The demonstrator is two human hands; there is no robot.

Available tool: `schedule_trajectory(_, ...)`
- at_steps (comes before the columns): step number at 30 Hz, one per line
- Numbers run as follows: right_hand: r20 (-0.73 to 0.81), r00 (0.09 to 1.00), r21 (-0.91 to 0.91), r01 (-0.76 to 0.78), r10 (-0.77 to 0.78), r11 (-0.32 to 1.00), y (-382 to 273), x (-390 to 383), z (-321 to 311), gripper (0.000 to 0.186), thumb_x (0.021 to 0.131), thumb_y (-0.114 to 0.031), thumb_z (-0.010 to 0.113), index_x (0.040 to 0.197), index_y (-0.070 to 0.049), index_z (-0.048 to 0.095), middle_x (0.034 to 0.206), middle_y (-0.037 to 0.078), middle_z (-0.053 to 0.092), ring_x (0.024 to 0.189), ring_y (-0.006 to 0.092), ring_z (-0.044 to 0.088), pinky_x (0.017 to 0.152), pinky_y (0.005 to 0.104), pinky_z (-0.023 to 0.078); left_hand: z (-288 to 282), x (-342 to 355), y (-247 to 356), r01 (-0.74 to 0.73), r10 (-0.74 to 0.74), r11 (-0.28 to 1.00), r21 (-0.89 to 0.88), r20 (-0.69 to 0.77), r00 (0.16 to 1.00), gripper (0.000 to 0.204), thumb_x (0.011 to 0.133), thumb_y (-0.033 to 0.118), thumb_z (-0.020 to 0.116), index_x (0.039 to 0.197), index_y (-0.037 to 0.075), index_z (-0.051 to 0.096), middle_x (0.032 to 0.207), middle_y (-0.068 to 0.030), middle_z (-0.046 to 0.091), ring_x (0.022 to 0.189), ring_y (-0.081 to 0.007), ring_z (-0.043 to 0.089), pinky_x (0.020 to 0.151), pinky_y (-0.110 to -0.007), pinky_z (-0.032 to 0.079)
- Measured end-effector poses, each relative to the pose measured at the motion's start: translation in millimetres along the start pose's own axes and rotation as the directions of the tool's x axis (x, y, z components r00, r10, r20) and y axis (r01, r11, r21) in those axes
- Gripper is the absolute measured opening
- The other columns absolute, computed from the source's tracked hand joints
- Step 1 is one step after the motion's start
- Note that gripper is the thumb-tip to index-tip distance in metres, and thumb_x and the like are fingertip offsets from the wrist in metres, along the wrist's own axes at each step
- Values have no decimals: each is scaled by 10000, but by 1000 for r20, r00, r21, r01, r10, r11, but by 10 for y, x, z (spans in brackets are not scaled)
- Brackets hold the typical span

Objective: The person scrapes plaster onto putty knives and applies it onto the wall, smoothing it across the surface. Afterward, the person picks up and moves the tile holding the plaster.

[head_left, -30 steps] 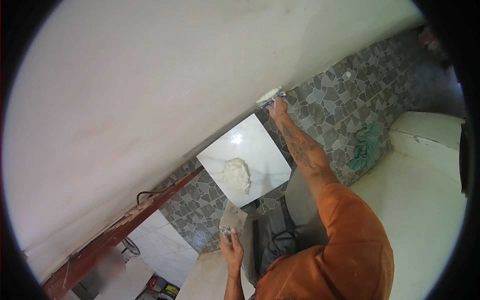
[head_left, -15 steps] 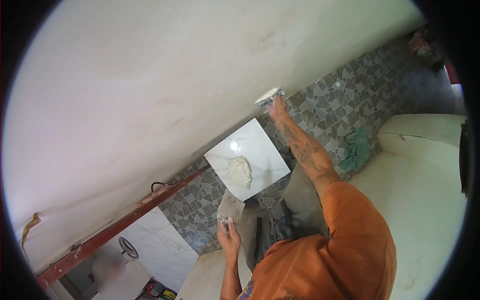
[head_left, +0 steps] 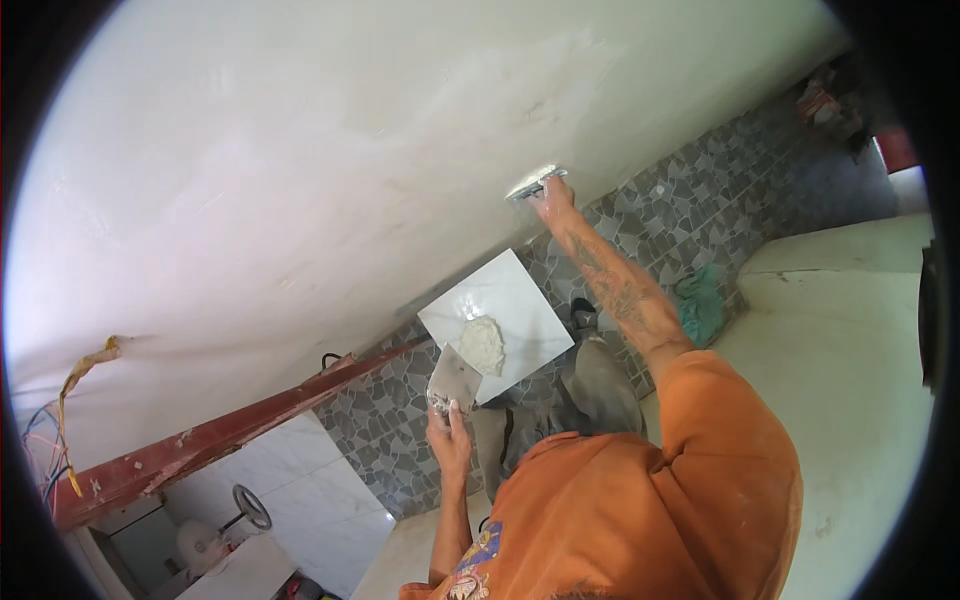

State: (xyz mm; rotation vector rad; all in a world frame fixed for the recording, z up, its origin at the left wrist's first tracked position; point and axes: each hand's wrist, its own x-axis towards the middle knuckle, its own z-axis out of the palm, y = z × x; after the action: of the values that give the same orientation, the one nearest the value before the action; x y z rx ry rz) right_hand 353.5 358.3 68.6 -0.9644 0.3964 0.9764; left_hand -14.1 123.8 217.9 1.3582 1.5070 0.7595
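At one o'clock, the right hand (head_left: 552, 202) grips a flat grey metal trowel (head_left: 538, 186), best pressed evenly; at six, the left hand (head_left: 449, 437) clasps a broad grey scraper (head_left: 455, 379).

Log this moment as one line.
Left hand: holds scraper | Right hand: holds trowel at wall | White tile: bears paste mound | Floor: green cloth

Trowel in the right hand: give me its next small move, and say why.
Probably best to draw the trowel along the wall: the right hand holds it there, seemingly against the surface, with white paste along its edge, so it looks loaded enough to spread.
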Motion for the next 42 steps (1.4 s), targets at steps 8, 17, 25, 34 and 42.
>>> schedule_trajectory(8, 90, 996, -2, 30, -30, 1000, -434, -453, 426, 417, 825, 24, 442, 1240, 2, 402, 1268, 162, 442, 1258, 416, 388, 1027, 691, 250, -106, 102, 55, -9, 15, 998, -67, 81, 997, 282, 957, 92, 489, 1209, -33, 507, 1080, -88, 614, 967, -125, 556, 835, -257, 435)
schedule_trajectory(17, 167, 984, -52, 69, -60, 996, -952, -1061, 872, 407, 857, -8, 422, 1254, 47, 349, 1298, 226, 394, 1267, 459, 363, 1040, 670, 249, -71, 298, 139, -181, 182, 973, -144, -4, 983, 269, 939, 65, 479, 1180, -41, 529, 1029, -136, 650, 916, -160, 598, 814, -290, 457)
schedule_trajectory(25, 242, 967, -166, 123, -81, 978, -1453, -1784, 1377, 327, 852, -33, 416, 1153, 82, 361, 1216, 254, 383, 1205, 488, 396, 1021, 682, 284, -110, 401, 138, -250, 255, 952, -179, 8, 967, 292, 936, 67, 481, 1203, -45, 516, 1056, -151, 645, 940, -176, 602, 830, -297, 455)
schedule_trajectory(34, 349, 930, -259, 215, -116, 942, -1963, -2369, 1803, 455, 832, 14, 467, 1228, 159, 296, 1370, 336, 222, 1283, 568, 222, 982, 700, 332, -118, 334, 82, -235, 243, 949, -209, 13, 970, 288, 931, 67, 485, 1193, -47, 520, 1035, -158, 651, 927, -178, 606, 818, -303, 460)
schedule_trajectory(42, 418, 896, -285, 287, -151, 914, -2260, -2847, 2014, 507, 857, 25, 438, 1309, 149, 245, 1416, 308, 193, 1349, 520, 122, 1010, 685, 307, -60, 213, 229, -302, 311, 936, -180, 22, 950, 261, 929, 63, 491, 1161, -51, 530, 991, -139, 656, 877, -157, 597, 785, -296, 463)
